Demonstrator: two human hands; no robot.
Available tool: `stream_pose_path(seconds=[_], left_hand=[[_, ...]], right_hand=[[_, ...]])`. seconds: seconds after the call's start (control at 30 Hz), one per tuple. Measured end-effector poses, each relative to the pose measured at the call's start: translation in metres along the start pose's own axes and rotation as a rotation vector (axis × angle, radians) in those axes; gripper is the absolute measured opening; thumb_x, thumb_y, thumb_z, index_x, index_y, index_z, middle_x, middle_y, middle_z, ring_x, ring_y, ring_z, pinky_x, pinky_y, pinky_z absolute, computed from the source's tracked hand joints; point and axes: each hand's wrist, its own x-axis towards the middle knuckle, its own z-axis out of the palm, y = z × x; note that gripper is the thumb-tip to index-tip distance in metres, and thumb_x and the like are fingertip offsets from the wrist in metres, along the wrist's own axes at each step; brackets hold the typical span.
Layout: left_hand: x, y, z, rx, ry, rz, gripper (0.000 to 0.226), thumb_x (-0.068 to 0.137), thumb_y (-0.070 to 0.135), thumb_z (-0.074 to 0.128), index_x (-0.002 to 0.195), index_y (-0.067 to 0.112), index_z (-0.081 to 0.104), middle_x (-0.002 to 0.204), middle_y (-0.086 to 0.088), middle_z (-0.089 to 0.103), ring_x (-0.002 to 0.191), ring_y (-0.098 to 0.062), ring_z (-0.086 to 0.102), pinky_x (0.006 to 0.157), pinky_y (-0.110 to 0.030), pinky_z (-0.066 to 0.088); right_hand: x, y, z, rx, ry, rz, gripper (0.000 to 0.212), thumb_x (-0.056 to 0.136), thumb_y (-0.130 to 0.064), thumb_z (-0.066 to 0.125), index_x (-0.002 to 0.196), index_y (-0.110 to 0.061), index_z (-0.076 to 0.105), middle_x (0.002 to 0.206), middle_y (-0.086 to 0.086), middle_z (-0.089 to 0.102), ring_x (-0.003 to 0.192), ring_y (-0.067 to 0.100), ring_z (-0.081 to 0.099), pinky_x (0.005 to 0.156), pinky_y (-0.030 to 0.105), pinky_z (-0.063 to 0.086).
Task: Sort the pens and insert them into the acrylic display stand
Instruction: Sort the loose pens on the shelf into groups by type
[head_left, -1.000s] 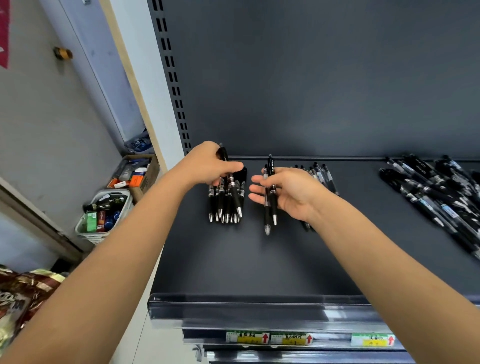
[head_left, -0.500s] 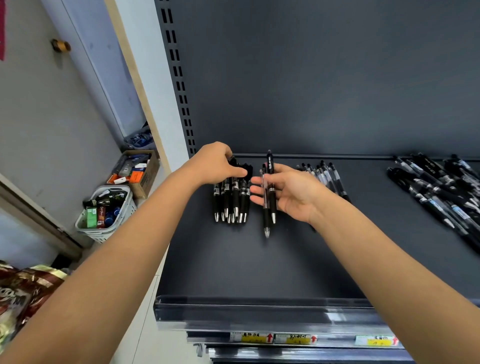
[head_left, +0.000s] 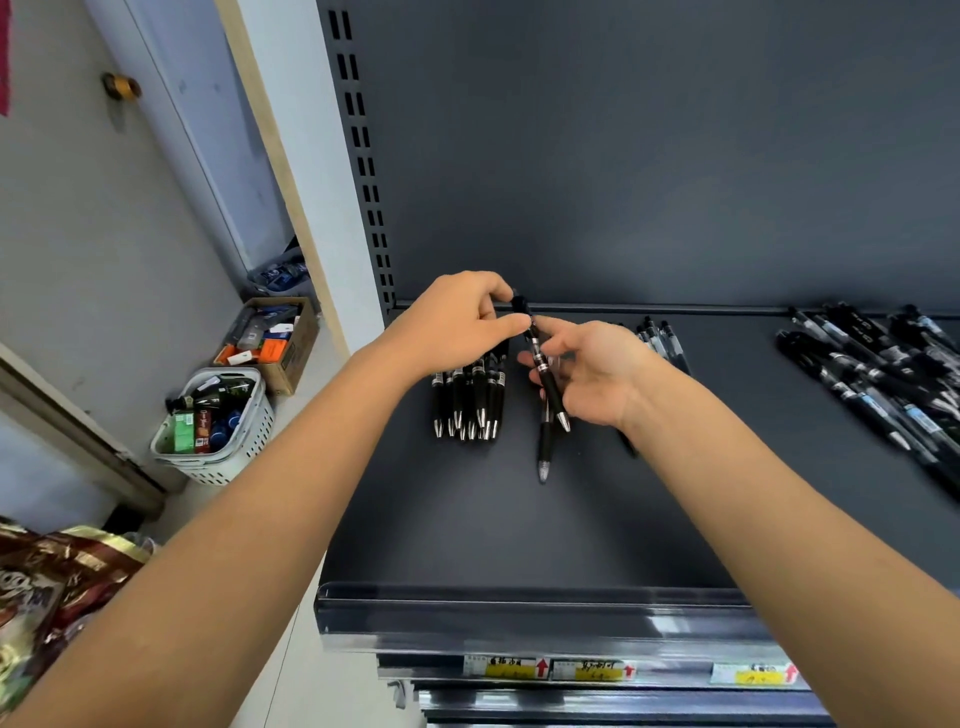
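My left hand (head_left: 457, 332) pinches the top end of a black pen (head_left: 549, 382) with thumb and fingers. That pen tilts across the fingers of my right hand (head_left: 597, 374), its silver tip pointing down and to the right. My right hand also holds a second black pen (head_left: 543, 447), which hangs below the hand with its tip towards me. A neat row of black pens (head_left: 467, 402) lies on the dark shelf (head_left: 467, 519) just under my left hand. More pens (head_left: 662, 338) lie behind my right hand.
A loose pile of black pens (head_left: 883, 374) covers the shelf's right side. A clear plastic lip (head_left: 519, 597) runs along the shelf's front edge, with price labels (head_left: 550, 667) below. On the floor at left stand a white basket (head_left: 213, 431) and a cardboard box (head_left: 270, 343).
My left hand left the row of pens and moved right to pinch the top of the pen in my right hand. That pen now tilts.
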Motion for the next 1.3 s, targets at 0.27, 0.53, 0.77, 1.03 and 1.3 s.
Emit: stream_pose_path(seconds=[0.27,0.53,0.77,1.03,1.3], left_hand=[[-0.003,0.004,0.001,0.047,-0.028,0.012,0.037,0.090,0.038,0.063,0.121,0.018,0.060,0.075,0.009,0.063,0.066,0.002,0.054,0.066,-0.019,0.042],[-0.003,0.012,0.014,0.129,-0.092,0.033,0.029,0.090,0.043,0.060,0.111,0.024,0.064,0.078,0.012,0.061,0.065,0.000,0.054,0.066,-0.028,0.046],[0.012,0.072,0.043,-0.197,-0.195,0.024,0.021,0.093,0.032,0.058,0.097,0.014,0.069,0.072,0.005,0.070,0.054,-0.007,0.055,0.051,-0.022,0.043],[0.031,0.125,0.088,-0.298,-0.061,-0.174,0.014,0.081,0.019,0.070,0.086,0.007,0.069,0.067,-0.010,0.072,0.060,-0.026,0.069,0.061,-0.033,0.059],[0.024,0.139,0.121,-0.025,0.157,-0.289,0.016,0.084,0.033,0.065,0.079,0.017,0.067,0.063,0.007,0.064,0.062,-0.005,0.059,0.058,-0.022,0.040]], right_hand=[[0.013,0.006,0.003,-0.505,0.189,-0.188,0.051,0.097,0.004,0.037,0.143,-0.016,0.042,0.111,0.010,0.055,0.065,0.016,0.051,0.063,0.033,0.056],[-0.006,-0.001,-0.016,-0.603,0.145,-0.259,0.062,0.093,0.003,0.051,0.148,-0.021,0.031,0.102,0.009,0.057,0.065,0.020,0.061,0.058,0.041,0.060],[-0.035,-0.030,-0.064,-0.201,0.060,-0.267,0.064,0.090,0.010,0.045,0.148,-0.004,0.024,0.103,0.020,0.060,0.070,0.028,0.066,0.061,0.035,0.060],[-0.042,-0.050,-0.130,-0.120,0.012,-0.279,0.033,0.094,-0.011,0.042,0.126,-0.011,0.047,0.103,0.014,0.059,0.075,0.029,0.063,0.056,0.037,0.058],[-0.012,-0.038,-0.155,-0.503,0.061,-0.440,0.032,0.092,-0.005,0.051,0.124,-0.007,0.054,0.093,0.005,0.059,0.073,0.018,0.062,0.073,0.036,0.059]])
